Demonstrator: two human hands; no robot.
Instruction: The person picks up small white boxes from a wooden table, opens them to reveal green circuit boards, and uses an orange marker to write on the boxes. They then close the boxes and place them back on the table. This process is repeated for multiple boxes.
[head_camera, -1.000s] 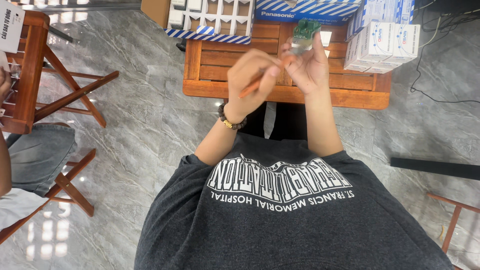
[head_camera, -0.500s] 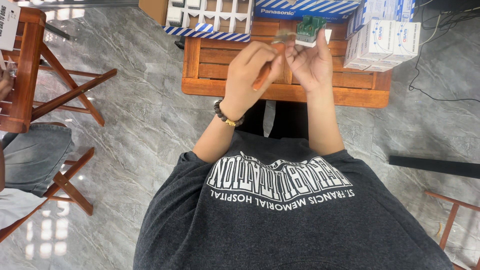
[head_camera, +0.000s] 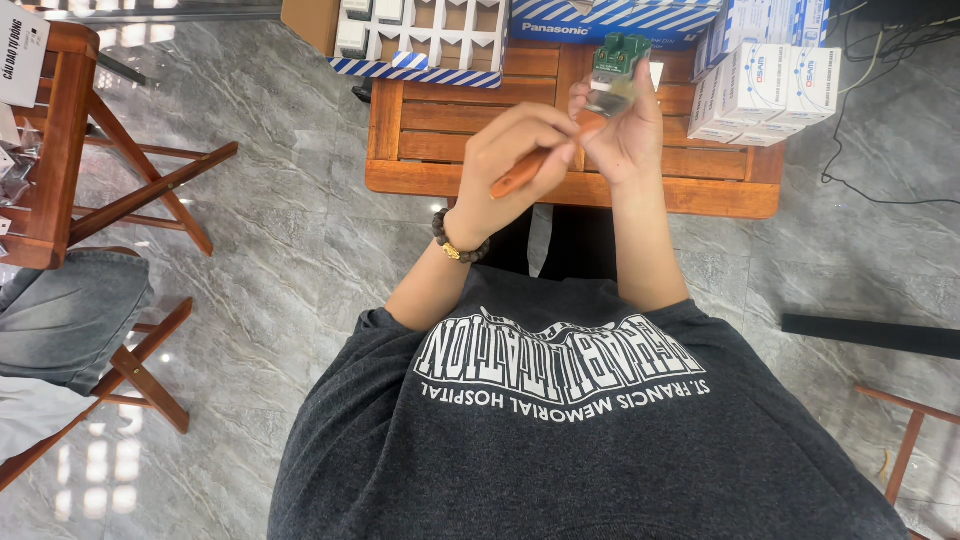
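A: What is in the hands?

B: The left hand (head_camera: 510, 165) is clenched round an orange-handled screwdriver (head_camera: 535, 168), its tip pointing up toward a small green and metal switch module (head_camera: 618, 68). The right hand (head_camera: 622, 135) pinches that module, held up over the slatted wooden counter (head_camera: 450, 160), well clear of its surface.

A: How far along does the work look?

B: I judge it to be mid-step: the tool's tip meets the module's lower side, so a screw is likely being turned, though the tip itself is too small to make out. Whether it is tight I cannot tell.

A: And around them?

B: At the counter's far edge stands a white divided tray with blue-striped rim (head_camera: 420, 40), some cells filled, others bare. To the right sits a stack of white cartons with blue print (head_camera: 760, 85). A folding wooden stool (head_camera: 70, 140) stands to the left on the grey marble floor (head_camera: 290, 260).
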